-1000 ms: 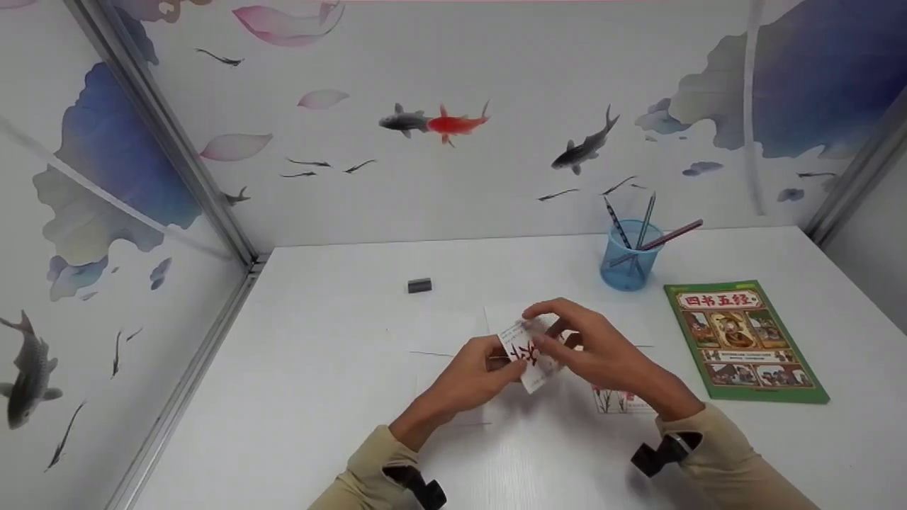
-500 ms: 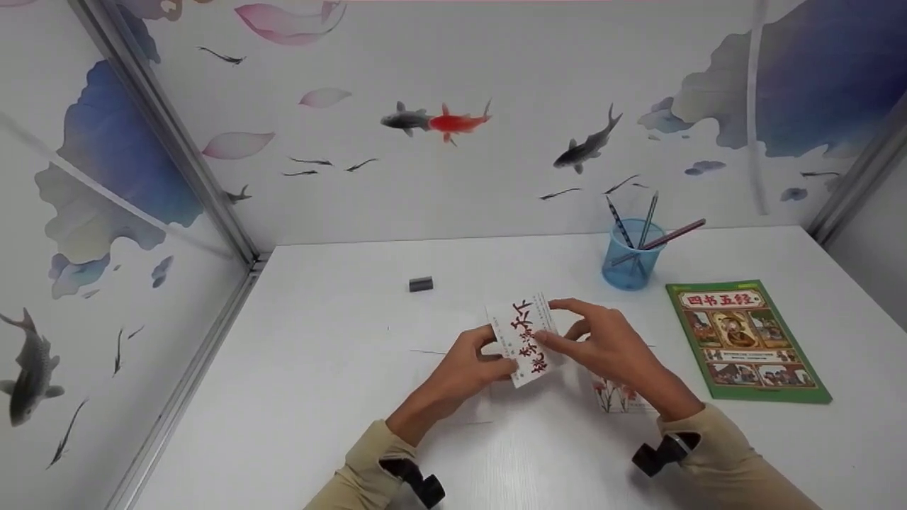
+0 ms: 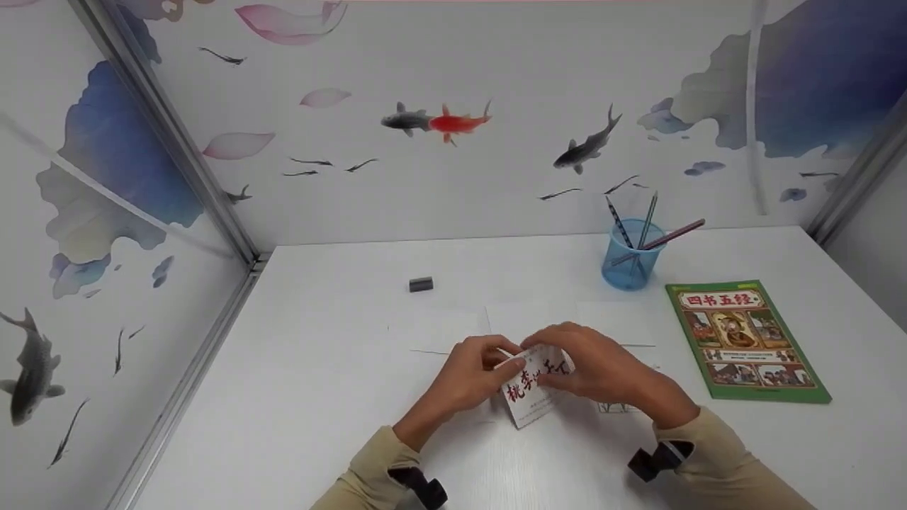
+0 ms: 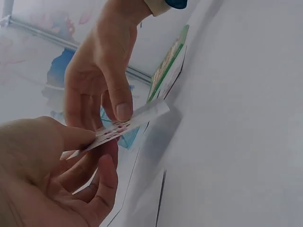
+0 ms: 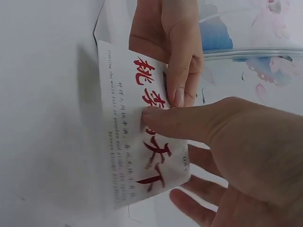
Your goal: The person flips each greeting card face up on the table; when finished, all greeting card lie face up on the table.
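Note:
A white card with large red brush-written characters is between both hands, raised at a slant over the table. At its upper left, my left hand pinches it, thumb on the printed face and fingers behind. My right hand holds the other side, thumb across the red characters and fingers round the back edge. The right wrist view shows lines of small print on the card below the red characters. Under the right wrist lies a second printed card, mostly hidden.
A green-bordered book lies at the right. Behind it stands a blue cup holding several pencils. A small dark grey block sits toward the back. Thin dark lines show on the white tabletop around the hands.
The card has turned clockwise and come lower, so its red characters now run left to right instead of upward. The right hand has moved down and covers more of the second card.

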The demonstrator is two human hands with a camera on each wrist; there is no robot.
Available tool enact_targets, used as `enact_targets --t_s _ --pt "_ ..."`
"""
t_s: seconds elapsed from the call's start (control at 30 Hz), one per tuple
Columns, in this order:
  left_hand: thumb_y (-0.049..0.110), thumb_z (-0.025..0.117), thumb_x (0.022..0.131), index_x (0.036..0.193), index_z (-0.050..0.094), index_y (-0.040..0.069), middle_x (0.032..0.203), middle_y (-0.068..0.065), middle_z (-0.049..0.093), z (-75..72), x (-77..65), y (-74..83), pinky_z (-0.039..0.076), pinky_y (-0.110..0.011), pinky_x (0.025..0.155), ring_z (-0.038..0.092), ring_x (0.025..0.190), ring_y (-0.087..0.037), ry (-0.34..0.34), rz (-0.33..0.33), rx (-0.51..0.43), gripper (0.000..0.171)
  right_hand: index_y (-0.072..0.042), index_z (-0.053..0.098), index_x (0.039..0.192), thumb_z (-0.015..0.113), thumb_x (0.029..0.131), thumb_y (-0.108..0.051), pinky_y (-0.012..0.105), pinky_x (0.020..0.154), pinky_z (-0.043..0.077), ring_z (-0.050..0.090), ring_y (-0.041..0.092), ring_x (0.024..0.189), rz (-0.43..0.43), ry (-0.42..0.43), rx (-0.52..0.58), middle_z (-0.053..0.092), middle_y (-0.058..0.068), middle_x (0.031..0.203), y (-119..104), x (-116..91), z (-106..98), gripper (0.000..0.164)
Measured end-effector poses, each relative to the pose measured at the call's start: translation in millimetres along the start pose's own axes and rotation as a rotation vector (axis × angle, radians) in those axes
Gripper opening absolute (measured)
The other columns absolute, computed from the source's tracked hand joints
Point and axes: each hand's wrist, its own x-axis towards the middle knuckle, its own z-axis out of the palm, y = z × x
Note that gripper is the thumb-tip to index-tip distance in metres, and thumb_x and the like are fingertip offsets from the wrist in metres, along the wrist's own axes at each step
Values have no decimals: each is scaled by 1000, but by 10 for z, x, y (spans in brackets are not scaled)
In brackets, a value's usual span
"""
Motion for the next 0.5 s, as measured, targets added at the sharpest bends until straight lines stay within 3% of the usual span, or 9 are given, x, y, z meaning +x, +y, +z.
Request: enact_targets --t_s 0.17,0.23,0.4,0.5 --pt "16 79 100 136 73 15 118 -2 79 15 -24 0 56 -20 80 72 94 -6 -30 39 206 37 -24 73 133 89 91 -31 61 104 57 70 31 124 143 -47 -96 76 3 131 22 -1 21 46" --pt "17 82 98 140 70 15 121 -2 77 20 -41 0 56 -23 85 68 99 -9 -37 56 339 43 -25 72 133 91 90 -32 61 103 57 70 30 122 181 -51 -99 76 2 128 39 9 38 47" --pt "29 85 96 138 73 14 128 -1 72 60 -73 -9 55 -33 102 61 118 -18 1 109 657 46 -27 73 122 93 87 -32 54 100 60 68 24 115 220 -55 -100 74 -1 122 106 39 90 41" --pt "32 84 97 130 77 15 126 0 72 77 -73 -20 56 -33 104 61 118 -19 27 144 725 38 -26 78 110 94 86 -34 44 90 61 65 18 104 210 -52 -115 70 -3 113 140 37 100 30"
